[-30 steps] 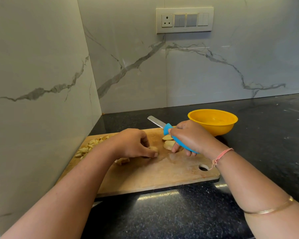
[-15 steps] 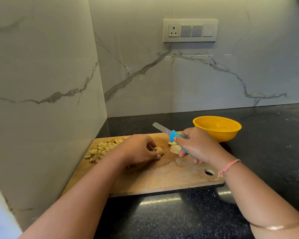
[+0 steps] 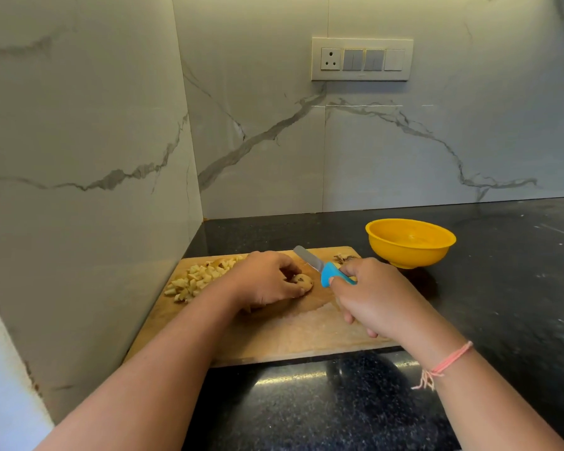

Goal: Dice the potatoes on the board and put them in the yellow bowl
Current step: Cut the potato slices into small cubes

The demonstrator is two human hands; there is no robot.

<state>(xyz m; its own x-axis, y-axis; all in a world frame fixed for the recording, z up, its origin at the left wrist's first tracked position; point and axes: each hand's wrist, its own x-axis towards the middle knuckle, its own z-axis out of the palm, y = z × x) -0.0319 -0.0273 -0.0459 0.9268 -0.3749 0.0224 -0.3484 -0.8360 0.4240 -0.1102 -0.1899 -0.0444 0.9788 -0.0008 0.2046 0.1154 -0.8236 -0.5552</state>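
A wooden cutting board lies on the black counter in the corner. My left hand holds a small potato piece down on the board with curled fingers. My right hand grips a knife by its blue handle, the blade pointing back-left just above the potato piece. A pile of diced potato sits at the board's far left. The yellow bowl stands on the counter to the right behind the board, and looks empty. More potato behind my right hand is mostly hidden.
Marble walls close off the left side and the back. A switch panel hangs on the back wall. Some peel scraps lie at the board's far right corner. Black counter stretches to the right.
The camera has tilted down and the view shifted. My left hand drew the potato piece slightly toward the board's middle. My right hand with the knife moved a little nearer to it.
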